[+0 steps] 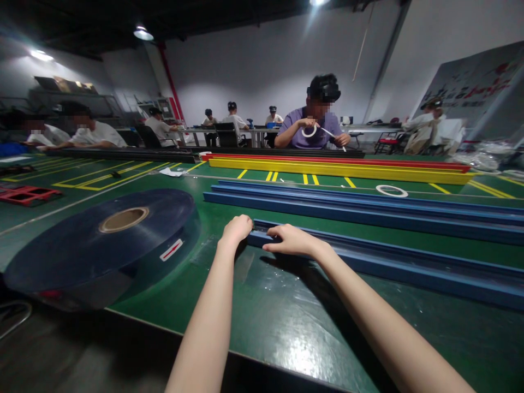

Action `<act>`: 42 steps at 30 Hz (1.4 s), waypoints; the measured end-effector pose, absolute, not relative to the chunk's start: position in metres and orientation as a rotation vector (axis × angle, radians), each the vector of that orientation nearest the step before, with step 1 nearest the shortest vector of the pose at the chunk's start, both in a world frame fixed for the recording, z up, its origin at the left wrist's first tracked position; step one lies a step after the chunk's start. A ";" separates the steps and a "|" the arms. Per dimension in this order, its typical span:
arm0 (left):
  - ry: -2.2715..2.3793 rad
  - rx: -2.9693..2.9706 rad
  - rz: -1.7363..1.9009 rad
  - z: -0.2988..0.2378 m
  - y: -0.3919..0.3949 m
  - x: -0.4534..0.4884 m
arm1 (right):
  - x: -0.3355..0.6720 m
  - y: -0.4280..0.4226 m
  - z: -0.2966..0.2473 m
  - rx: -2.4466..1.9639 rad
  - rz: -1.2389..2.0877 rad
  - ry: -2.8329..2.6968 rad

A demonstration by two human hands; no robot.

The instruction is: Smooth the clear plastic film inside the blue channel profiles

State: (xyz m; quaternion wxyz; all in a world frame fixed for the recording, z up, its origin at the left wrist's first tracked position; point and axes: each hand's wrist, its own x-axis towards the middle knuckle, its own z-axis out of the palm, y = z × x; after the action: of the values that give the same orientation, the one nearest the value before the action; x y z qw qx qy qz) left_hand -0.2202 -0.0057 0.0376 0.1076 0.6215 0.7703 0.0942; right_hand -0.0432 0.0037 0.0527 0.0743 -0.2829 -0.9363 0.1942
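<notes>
A long blue plastic channel (368, 256) lies on the green table, running off to the right. At its left end is my left hand (237, 229), its fingers curled closed. Whatever those fingers pinch is hidden behind the hand. My right hand (292, 240) hovers over or rests on the channel a little further right; contact is hard to tell. Its thumb and bent fingers are apart, with nothing visible between them. Behind this piece lie more blue channels (327, 206), roughly parallel to it. Left of my hands sits a large roll of clear bluish film (65, 234) with a cardboard core.
Red and yellow strips (339, 167) lie across the table behind the blue ones. A white tape ring (392, 191) is at the right. A red frame (27, 195) lies far left. Opposite, a person in a purple shirt (303, 123) holds another ring; several others sit further back.
</notes>
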 end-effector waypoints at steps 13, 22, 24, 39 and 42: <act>2.453 1.739 0.332 0.041 -0.011 -0.220 | -0.036 -0.001 0.053 -0.681 0.728 -2.497; 2.316 2.437 0.539 0.046 -0.017 -0.163 | 0.072 -0.003 0.058 -1.096 0.191 -2.441; 2.123 2.615 0.540 0.044 -0.020 -0.139 | 0.098 0.002 0.056 -1.192 0.086 -2.437; 1.624 2.971 0.554 0.028 -0.022 -0.005 | 0.182 0.004 0.042 -1.601 -0.195 -1.959; 1.631 2.979 0.541 0.027 -0.020 -0.005 | 0.186 -0.002 0.038 -1.619 -0.314 -1.940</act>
State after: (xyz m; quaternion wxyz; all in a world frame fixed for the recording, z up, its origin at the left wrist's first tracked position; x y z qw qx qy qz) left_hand -0.0046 -0.0201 0.0274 -0.1481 0.8566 0.4691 0.1556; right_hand 0.1859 -0.0022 0.0384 0.2933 -0.6080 -0.7283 -0.1178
